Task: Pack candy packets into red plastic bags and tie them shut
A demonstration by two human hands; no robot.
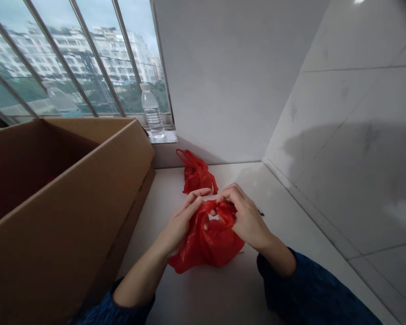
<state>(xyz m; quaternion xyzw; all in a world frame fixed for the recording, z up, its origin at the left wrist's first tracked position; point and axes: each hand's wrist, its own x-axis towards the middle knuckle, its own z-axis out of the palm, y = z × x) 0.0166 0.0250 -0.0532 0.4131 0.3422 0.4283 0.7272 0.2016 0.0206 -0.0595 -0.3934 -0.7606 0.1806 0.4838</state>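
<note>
Red, thin plastic: the bag (206, 243) lies crumpled on the counter (223, 293) right in front of me, between both hands, its body sagging on the surface and its top lifted. I judge it very light, limp and a little slippery, with no shape of its own; it will fold wherever it is pressed, and a hard pull could stretch or tear the film. The handle loops at the top look like the soundest place to take hold, since the gathered plastic there gives the fingers something to bite on. The left hand (181, 223) comes in from the left, its fingers (196, 197) pressed together and pinching the bag's upper edge. The right hand (246, 219) has its fingers (227, 195) curled and pinching a twisted loop of the handle. Just behind the hands lies a second bag (196, 174), also red and crumpled, apart from the first. A big open box (71, 216) stands close on the left and crowds that elbow; something red shows inside it, though I cannot tell what. A bottle (152, 110) stands on the sill (162, 136) by the window (71, 58), well apart. The tiled wall (358, 158) closes the right side, so there is little room to swing out that way.
</note>
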